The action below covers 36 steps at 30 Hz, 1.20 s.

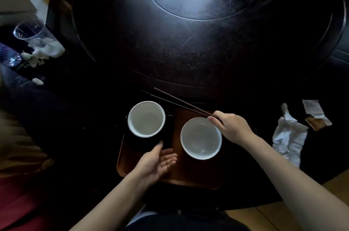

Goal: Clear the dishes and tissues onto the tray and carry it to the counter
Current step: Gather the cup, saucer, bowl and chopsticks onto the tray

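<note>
The right hand (229, 127) pinches a pair of thin, dark chopsticks (181, 103) at their near ends; the slender sticks slant up and away to the left of it, over the desk's (188, 51) edge. Just beside its fingertips, on the palm side, sits a round white bowl (201, 138) with a smooth glazed inside, resting on a brown, rounded-corner tray (198, 176) of matte finish. The left hand (157, 161) lies palm up and loosely spread, holding nothing, over the tray's near left part. Just beyond its fingertips stands a second white bowl (146, 118), round and glossy, on a dark square piece that cannot be made out clearly. The desk is round, dark and polished, scuffed with fine scratches, with a circular inset at its middle. Well to the right of the right hand lies a crumpled white tissue (289, 136), soft and creased, beside a torn paper wrapper (315, 115). Far left of the left hand stands a clear plastic cup (31, 30) with more crumpled tissue by it.
</note>
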Tool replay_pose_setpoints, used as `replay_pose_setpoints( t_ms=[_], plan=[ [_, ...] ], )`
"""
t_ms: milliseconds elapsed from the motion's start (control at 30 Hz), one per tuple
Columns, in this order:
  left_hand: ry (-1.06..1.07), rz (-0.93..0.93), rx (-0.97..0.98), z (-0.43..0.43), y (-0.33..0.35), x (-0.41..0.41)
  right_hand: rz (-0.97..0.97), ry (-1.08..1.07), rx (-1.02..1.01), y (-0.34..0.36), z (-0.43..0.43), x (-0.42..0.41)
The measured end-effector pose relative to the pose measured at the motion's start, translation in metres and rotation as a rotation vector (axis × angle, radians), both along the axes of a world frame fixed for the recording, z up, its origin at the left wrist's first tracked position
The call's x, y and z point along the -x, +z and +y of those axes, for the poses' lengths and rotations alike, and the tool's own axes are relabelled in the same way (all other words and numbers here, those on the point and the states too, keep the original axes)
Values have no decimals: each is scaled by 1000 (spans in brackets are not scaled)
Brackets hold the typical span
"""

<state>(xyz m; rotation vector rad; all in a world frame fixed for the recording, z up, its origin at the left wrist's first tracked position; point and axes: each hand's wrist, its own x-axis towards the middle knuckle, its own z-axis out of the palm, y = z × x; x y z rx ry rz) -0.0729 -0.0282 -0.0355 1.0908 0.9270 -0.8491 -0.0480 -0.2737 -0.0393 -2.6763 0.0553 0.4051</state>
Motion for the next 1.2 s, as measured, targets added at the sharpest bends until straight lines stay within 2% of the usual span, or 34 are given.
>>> replay_pose_setpoints(
  t_ms=[133, 333, 767, 1033, 1200],
  plan=[
    [285, 0, -56, 11, -9, -2, 30, 18, 18, 2, 2, -8],
    [330, -34, -94, 13, -10, -5, 33, 80, 47, 1, 2, -19],
    [188, 7, -158, 36, -8, 15, 56, 182, -127, -8, -5, -33],
    [112, 45, -199, 45, -6, 19, -2, 303, -85, -10, -5, -28],
    [78, 55, -211, 51, -5, 18, 5, 297, -98, -18, 11, -17]
  ],
)
